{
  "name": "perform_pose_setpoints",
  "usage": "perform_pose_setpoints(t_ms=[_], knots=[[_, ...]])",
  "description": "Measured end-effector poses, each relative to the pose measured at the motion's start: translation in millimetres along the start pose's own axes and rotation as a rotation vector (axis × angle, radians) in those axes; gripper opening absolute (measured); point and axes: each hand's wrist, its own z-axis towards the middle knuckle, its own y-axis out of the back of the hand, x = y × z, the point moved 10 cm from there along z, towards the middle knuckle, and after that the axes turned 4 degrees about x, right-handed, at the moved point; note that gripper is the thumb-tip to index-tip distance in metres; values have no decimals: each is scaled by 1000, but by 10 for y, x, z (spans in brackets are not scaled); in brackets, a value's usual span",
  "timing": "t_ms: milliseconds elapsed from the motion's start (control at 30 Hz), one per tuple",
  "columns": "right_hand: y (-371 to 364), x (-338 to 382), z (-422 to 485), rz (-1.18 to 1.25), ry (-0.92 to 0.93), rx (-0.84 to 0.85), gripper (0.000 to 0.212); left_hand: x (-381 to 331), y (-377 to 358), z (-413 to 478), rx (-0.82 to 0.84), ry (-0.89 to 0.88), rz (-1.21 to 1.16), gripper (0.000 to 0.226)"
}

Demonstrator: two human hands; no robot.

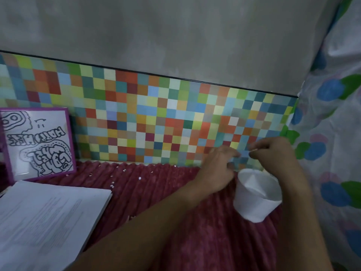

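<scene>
Currently both hands work at the far right corner of the maroon ribbed fabric cover [152,182], against the multicoloured checkered wall panel [156,118]. Right hand [273,153] pinches a tiny pale scrap [251,150] between thumb and forefinger. Left hand [216,167]: fingers curled, can't tell if it holds anything. White paper cup [256,196] sits tilted just below both hands. Small white dots [139,178] are scattered mid-cover.

White paper cup [256,196] — crimson ribbed blanket [166,192] — multicoloured checkered wall panel [148,118].
</scene>
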Motion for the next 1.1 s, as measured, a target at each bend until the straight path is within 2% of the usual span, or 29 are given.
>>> perform_pose_setpoints(t_ms=[67, 133, 267, 400, 567, 667, 733, 867, 933, 1100], knots=[[-237, 230, -20, 65, 78, -5, 17, 264, 348, -116, -35, 75, 5, 35], [-625, 432, -77, 137, 133, 63, 17, 675, 751, -294, -65, 210, 21, 26], [-1741, 777, -345, 227, 166, 400, 23, 1511, 1607, -805, -149, 509, 146, 21], [-2609, 947, -571, 186, 222, 571, 14, 1974, 2020, -1272, -51, 679, 298, 13], [-2926, 934, -605, 206, 213, 497, 7, 2084, 2063, -1448, 92, 670, 316, 16], [-3034, 938, -599, 129, 229, 469, 7, 2100, 2041, -1461, 168, 649, 298, 14], [-3092, 950, -607, 82, 238, 461, 5, 2102, 1984, -1483, 241, 641, 286, 21], [-3110, 908, -615, 38, 237, 385, 23, 2085, 1892, -1504, 298, 622, 297, 27], [-3125, 880, -613, 32, 232, 357, 23, 2114, 1871, -1522, 297, 640, 294, 30], [-3018, 816, -585, 136, 201, 247, 15, 2122, 1829, -1526, 279, 627, 329, 3]])
